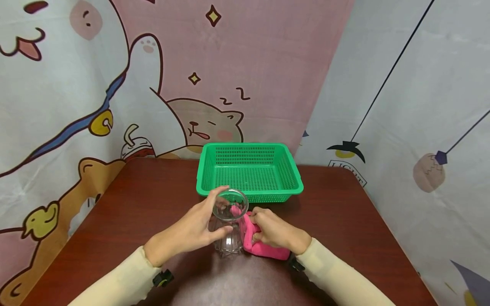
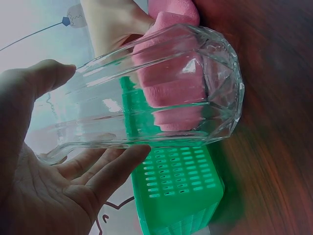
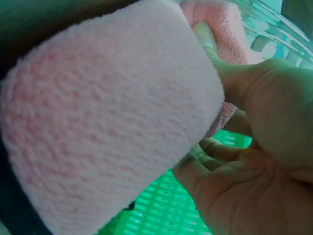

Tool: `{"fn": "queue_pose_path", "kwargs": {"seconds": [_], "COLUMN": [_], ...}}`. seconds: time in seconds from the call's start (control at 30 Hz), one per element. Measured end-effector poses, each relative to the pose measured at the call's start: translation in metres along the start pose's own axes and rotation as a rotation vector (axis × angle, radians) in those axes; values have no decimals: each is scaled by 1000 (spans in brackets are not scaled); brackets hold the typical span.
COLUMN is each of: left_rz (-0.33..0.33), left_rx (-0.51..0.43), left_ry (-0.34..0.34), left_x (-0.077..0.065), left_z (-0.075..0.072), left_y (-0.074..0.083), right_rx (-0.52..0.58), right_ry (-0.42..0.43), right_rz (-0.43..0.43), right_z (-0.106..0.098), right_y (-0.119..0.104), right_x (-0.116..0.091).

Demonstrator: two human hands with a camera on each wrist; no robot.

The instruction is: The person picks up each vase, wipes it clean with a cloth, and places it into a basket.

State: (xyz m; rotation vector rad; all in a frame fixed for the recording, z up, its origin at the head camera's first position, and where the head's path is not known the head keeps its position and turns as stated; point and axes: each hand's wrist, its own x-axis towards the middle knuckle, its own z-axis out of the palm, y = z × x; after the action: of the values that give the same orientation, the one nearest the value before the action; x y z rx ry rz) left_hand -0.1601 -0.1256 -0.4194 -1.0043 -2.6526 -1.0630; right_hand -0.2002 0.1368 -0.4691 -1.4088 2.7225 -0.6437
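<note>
The left hand grips the glass; beside it the right hand clutches the cloth, its fuzz clearest from the right wrist. Only the head view shows the whole basket, beyond both hands on the brown table, before cartoon drapes.

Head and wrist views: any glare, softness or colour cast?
Head: bright highlight low on the glass vessel, pale sheen on the near table; left wrist: white glints along the vessel, backdrop washed out at upper left; right wrist: greenish cast, nearest pink cloth slightly soft.
</note>
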Motion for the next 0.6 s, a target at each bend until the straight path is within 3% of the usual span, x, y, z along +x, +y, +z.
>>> {"fn": "queue_pose_path", "kwargs": {"seconds": [0.6], "left_rz": [0], "left_rx": [3], "left_ry": [10], "left_x": [0], "left_z": [1], "left_y": [0], "right_rx": [100], "right_ry": [67], "right_rz": [19], "right_z": [3], "right_y": [3], "right_x": [-3]}}
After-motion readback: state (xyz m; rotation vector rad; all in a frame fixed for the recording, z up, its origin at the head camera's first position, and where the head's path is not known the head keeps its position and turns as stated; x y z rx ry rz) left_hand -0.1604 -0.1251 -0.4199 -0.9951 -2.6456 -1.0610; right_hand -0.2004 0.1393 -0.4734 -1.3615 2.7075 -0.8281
